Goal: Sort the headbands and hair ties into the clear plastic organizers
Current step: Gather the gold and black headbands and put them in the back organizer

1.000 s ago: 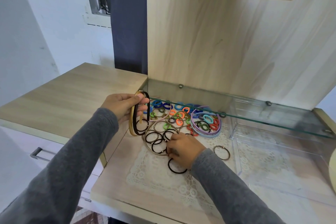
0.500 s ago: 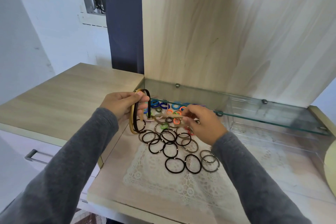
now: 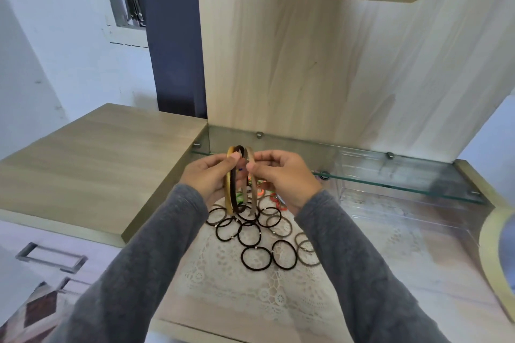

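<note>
My left hand [image 3: 207, 175] grips a yellow and a dark brown headband [image 3: 233, 184] upright above the desk. My right hand [image 3: 281, 175] pinches a beige headband [image 3: 252, 189] and holds it against the other two. Below the hands, several black and brown hair ties [image 3: 256, 256] lie spread on a white lace mat [image 3: 237, 287]. A few orange and green ties [image 3: 260, 191] show behind the headbands. A clear plastic organizer [image 3: 390, 203] stands to the right, under the glass shelf.
A glass shelf [image 3: 404, 175] runs along the back over the desk. A raised wooden top [image 3: 83, 164] lies to the left, with a drawer handle [image 3: 50, 256] below it. A round mirror's rim [image 3: 493, 259] sits at the right edge.
My right hand lifted a beige headband from the pile and brought it up against the two headbands in my left hand. Both hands rose toward the middle.
</note>
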A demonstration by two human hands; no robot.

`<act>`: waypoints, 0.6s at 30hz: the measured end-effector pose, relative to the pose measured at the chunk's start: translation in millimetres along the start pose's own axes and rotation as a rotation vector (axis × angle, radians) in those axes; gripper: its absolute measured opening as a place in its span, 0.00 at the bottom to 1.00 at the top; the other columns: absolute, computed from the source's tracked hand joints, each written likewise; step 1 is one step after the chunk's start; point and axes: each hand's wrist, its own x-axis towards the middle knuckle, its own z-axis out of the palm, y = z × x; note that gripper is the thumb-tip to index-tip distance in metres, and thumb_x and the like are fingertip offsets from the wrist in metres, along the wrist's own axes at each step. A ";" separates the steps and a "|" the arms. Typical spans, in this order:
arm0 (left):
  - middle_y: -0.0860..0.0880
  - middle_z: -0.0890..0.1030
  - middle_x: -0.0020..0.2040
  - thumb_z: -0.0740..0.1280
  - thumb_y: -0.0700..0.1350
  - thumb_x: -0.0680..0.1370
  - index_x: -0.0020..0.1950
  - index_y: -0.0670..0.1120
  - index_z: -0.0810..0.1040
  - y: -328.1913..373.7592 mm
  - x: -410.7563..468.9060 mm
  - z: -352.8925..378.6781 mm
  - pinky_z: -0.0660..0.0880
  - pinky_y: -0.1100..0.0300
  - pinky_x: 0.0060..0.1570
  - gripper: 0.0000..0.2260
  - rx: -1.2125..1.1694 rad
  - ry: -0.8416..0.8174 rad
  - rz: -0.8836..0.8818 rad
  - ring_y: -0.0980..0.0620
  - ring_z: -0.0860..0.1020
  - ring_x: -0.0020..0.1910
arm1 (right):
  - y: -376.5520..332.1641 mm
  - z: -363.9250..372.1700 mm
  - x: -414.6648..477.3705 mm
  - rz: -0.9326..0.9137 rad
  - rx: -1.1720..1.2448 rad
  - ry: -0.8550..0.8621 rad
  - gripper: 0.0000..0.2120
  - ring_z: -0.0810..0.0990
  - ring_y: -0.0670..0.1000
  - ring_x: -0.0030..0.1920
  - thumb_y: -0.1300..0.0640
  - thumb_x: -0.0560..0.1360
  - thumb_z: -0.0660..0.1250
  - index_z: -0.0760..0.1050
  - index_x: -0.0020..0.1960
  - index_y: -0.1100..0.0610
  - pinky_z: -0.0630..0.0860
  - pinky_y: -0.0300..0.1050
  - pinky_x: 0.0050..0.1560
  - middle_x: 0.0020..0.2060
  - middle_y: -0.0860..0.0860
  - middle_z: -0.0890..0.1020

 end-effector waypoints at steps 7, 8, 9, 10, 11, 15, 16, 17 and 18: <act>0.43 0.84 0.39 0.69 0.40 0.75 0.50 0.39 0.81 -7.1 0.2 6.5 0.80 0.59 0.35 0.06 -0.061 -0.007 -0.018 0.51 0.83 0.35 | 7.2 6.8 -0.4 -0.056 -0.047 0.044 0.08 0.83 0.51 0.42 0.63 0.73 0.70 0.79 0.51 0.55 0.81 0.48 0.48 0.42 0.53 0.83; 0.43 0.85 0.40 0.69 0.40 0.75 0.50 0.40 0.81 -7.2 -0.1 7.2 0.80 0.59 0.35 0.06 -0.075 -0.013 -0.018 0.51 0.83 0.35 | 7.9 6.9 -0.8 -0.075 -0.066 0.052 0.08 0.83 0.51 0.43 0.63 0.73 0.71 0.79 0.50 0.54 0.81 0.48 0.48 0.42 0.52 0.84; 0.42 0.85 0.40 0.69 0.40 0.75 0.50 0.39 0.81 -7.4 -0.4 7.8 0.80 0.60 0.34 0.06 -0.088 -0.021 -0.017 0.51 0.83 0.35 | 8.0 7.3 -1.6 -0.090 -0.076 0.056 0.08 0.83 0.51 0.44 0.62 0.72 0.71 0.80 0.50 0.54 0.81 0.48 0.48 0.42 0.52 0.84; 0.42 0.85 0.41 0.69 0.40 0.75 0.50 0.39 0.81 -7.6 -0.8 8.3 0.80 0.60 0.34 0.06 -0.100 -0.028 -0.017 0.50 0.83 0.36 | 8.3 7.2 -1.7 -0.098 -0.076 0.060 0.08 0.84 0.51 0.44 0.62 0.72 0.71 0.80 0.50 0.54 0.81 0.47 0.48 0.42 0.52 0.84; 0.42 0.85 0.41 0.69 0.40 0.75 0.51 0.39 0.81 -7.8 -1.2 8.9 0.80 0.60 0.34 0.07 -0.109 -0.032 -0.016 0.50 0.83 0.36 | 8.0 7.1 -2.1 -0.101 -0.071 0.064 0.08 0.84 0.50 0.44 0.63 0.72 0.71 0.80 0.51 0.55 0.81 0.47 0.48 0.42 0.52 0.84; 0.41 0.85 0.42 0.68 0.41 0.76 0.53 0.38 0.80 -7.9 -3.1 11.1 0.79 0.60 0.33 0.09 -0.120 -0.048 -0.020 0.50 0.83 0.36 | 8.4 5.4 -3.1 -0.119 -0.086 0.064 0.08 0.84 0.50 0.41 0.63 0.73 0.71 0.77 0.51 0.56 0.81 0.47 0.46 0.40 0.52 0.85; 0.41 0.85 0.42 0.68 0.41 0.76 0.54 0.38 0.80 -7.9 -3.7 11.7 0.79 0.60 0.33 0.10 -0.120 -0.055 -0.022 0.50 0.83 0.36 | 8.7 4.4 -3.6 -0.121 -0.089 0.059 0.09 0.84 0.51 0.41 0.63 0.73 0.71 0.75 0.51 0.55 0.81 0.47 0.46 0.40 0.52 0.85; 0.40 0.84 0.43 0.67 0.41 0.76 0.54 0.37 0.80 -7.8 -4.3 12.3 0.79 0.60 0.33 0.10 -0.121 -0.062 -0.025 0.50 0.83 0.36 | 8.3 3.3 -4.7 -0.126 -0.090 0.049 0.09 0.84 0.50 0.41 0.62 0.73 0.70 0.73 0.50 0.54 0.81 0.47 0.46 0.40 0.52 0.85; 0.40 0.84 0.43 0.67 0.42 0.77 0.55 0.37 0.80 -7.7 -5.0 12.9 0.79 0.60 0.32 0.10 -0.124 -0.070 -0.028 0.50 0.83 0.35 | 8.4 2.1 -5.2 -0.132 -0.090 0.037 0.10 0.84 0.50 0.41 0.63 0.73 0.70 0.72 0.51 0.54 0.81 0.47 0.46 0.40 0.52 0.85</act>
